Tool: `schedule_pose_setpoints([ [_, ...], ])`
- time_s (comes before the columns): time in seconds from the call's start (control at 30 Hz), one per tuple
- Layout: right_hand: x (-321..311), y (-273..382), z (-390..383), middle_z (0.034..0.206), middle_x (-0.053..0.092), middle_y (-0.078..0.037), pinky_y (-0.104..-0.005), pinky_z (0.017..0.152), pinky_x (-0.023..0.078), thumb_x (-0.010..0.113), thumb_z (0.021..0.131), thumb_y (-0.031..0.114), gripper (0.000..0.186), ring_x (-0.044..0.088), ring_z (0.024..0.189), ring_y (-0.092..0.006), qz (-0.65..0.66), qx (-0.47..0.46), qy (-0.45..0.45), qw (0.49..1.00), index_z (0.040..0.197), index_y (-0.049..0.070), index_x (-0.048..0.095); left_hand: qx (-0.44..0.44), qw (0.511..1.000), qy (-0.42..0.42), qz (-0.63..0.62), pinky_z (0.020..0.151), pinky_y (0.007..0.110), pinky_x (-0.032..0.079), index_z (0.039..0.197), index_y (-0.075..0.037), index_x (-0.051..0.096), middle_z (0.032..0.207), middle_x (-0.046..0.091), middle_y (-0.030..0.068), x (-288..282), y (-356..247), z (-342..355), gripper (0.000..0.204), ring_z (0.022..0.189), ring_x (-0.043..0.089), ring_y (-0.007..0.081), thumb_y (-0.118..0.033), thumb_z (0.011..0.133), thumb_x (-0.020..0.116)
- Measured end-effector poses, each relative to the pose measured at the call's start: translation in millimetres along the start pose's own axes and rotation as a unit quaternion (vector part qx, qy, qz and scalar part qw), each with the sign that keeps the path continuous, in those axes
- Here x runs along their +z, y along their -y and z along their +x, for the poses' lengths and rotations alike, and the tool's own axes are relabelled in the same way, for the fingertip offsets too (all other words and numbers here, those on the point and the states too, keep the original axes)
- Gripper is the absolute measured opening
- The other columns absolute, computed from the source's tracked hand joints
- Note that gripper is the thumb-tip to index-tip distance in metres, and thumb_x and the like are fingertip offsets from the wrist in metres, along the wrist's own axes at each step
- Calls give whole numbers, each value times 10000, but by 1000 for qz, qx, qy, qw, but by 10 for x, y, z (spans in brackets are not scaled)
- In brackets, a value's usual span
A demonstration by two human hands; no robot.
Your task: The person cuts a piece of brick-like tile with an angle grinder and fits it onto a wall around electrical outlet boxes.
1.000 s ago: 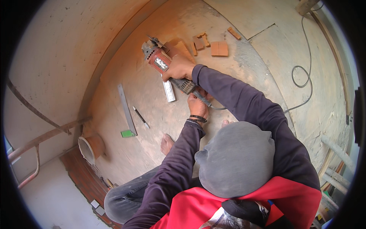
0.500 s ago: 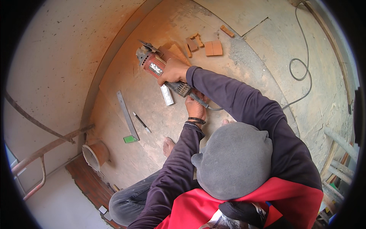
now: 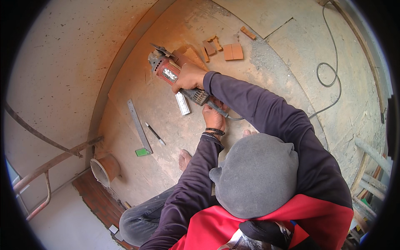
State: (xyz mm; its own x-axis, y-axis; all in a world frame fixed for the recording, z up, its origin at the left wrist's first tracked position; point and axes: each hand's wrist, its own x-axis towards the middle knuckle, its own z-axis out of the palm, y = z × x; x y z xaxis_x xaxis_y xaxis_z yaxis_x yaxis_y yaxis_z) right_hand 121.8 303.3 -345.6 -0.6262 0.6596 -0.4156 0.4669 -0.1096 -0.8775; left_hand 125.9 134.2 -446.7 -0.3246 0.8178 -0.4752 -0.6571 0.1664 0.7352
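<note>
An angle grinder (image 3: 166, 68) lies at a slant, its disc end over orange tile (image 3: 192, 56). My right hand (image 3: 189, 77) grips its red body. Below and to the right, my left hand (image 3: 213, 116) is closed round the rear end near the cord, fingers partly hidden. Under the grinder a short silver metal bar (image 3: 183, 104) shows. Left of that lie a steel square with a green handle (image 3: 142, 152) and a black-and-white pen (image 3: 154, 132). A grey rounded fabric shape (image 3: 254, 175) hides part of my body.
Cut orange tile pieces (image 3: 233, 52) lie beyond the grinder. A dusty bucket (image 3: 109, 166) is tipped at the lower left, near metal tubing (image 3: 41, 171). The cord (image 3: 329, 85) loops across the right side. More tubes (image 3: 373, 158) stand at the far right. My bare foot (image 3: 184, 159) rests below my left hand.
Since a second ago the grinder and my right hand appear slightly further left, along with a small shift of the whole view. Over the last half second almost nothing moved.
</note>
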Motion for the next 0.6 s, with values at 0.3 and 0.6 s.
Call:
schedule_pose_setpoints([
  [0.3, 24, -9, 29, 868, 743, -220, -337, 690, 578, 866, 555, 307, 537, 734, 751, -263, 4, 2, -2, 1000, 870, -110, 739, -2, 1000, -24, 13, 667, 221, 475, 1184, -116, 576, 982, 619, -68, 109, -60, -43, 208, 767, 559, 50, -53, 987, 597],
  [0.6, -20, 66, -38, 958, 741, -234, -335, 764, 576, 876, 561, 315, 596, 740, 845, -264, 2, 12, 5, 1000, 933, -126, 729, 0, 1000, -8, 1, 715, 287, 508, 1042, -127, 565, 842, 562, -62, 62, -73, -31, 133, 763, 559, 77, -50, 962, 639],
])
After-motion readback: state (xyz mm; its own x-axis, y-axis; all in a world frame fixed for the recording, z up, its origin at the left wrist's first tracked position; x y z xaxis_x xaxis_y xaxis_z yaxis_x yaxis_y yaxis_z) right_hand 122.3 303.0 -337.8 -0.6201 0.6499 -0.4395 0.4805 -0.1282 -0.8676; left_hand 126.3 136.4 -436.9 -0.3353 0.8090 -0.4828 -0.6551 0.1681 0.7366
